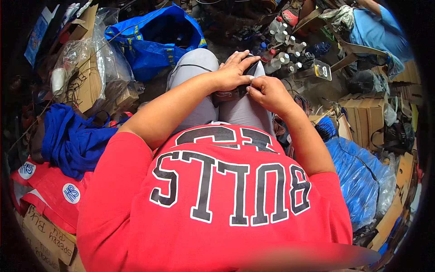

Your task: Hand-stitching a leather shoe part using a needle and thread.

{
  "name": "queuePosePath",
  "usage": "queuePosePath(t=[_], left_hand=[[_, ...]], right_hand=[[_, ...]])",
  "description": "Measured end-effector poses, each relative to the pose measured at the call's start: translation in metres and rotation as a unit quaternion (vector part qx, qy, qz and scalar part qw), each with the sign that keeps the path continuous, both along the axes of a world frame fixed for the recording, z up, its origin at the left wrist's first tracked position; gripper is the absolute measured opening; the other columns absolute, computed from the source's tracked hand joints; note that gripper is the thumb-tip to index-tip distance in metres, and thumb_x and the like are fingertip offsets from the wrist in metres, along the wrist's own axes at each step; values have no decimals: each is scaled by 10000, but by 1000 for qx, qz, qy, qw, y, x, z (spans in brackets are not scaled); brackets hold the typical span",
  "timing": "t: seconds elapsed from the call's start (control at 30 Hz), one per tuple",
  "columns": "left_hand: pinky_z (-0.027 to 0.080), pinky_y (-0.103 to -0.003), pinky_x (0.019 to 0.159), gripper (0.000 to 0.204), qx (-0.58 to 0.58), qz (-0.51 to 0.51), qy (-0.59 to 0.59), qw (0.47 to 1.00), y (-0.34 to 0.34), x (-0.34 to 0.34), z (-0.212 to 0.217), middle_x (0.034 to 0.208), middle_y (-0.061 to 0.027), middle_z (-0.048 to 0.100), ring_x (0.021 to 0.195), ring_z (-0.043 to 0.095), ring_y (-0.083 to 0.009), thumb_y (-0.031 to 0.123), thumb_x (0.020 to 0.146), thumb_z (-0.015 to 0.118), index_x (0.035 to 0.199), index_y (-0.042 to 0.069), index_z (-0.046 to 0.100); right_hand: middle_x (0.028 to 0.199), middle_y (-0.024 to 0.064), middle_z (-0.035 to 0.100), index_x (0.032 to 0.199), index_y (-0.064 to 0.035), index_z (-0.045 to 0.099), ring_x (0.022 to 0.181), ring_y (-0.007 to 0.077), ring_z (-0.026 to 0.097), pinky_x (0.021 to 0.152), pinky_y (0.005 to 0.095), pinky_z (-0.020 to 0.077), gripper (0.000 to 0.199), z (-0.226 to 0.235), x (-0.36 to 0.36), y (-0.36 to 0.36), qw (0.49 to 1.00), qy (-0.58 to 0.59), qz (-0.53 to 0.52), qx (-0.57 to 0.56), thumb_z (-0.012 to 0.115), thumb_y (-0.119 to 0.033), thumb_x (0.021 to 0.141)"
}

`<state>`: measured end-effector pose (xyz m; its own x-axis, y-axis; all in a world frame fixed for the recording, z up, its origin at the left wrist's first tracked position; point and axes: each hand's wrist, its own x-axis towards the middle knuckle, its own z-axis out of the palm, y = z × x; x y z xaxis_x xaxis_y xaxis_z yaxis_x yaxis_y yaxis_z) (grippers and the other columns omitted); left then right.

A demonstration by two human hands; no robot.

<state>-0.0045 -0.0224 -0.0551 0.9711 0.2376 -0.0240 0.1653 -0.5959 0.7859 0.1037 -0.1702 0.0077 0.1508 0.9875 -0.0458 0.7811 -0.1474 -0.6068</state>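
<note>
Dark piece (250,69) w/ pale pointed part (259,70), over grey trousers (194,69)

From L: blue bag (140,56), open. Then L hand (233,71), fingers spread over dark piece; clamped or not, cannot tell. Pale pointed part is btwn hands, tip away from body, long axis approx. same way. R hand (273,94): grip together near its base, pinched thing unclear. Further R, bottles (273,66).
</note>
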Motion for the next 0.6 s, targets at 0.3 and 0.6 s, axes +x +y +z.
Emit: queuePosePath(t=[0.3,0.6], left_hand=[[109,-693,1035,695,-63,5,51,997,-1,1,1,1555,-131,59,1428,-3,-380,376,839,622,1440,332,276],[256,-407,1099,590,-4,42,-102,994,43,-31,33,1436,-153,354,1342,319,-317,298,829,666,1362,173,447]], right_hand=[[610,172,445,659,17,465,561,310,482,534,403,371,267,12,1,-24,1000,16,19,8,604,-155,807],[823,33,559,987,-14,580,719,97,514,664,265,440,129,11,18,-56,914,350,-204,34,556,-112,905]])
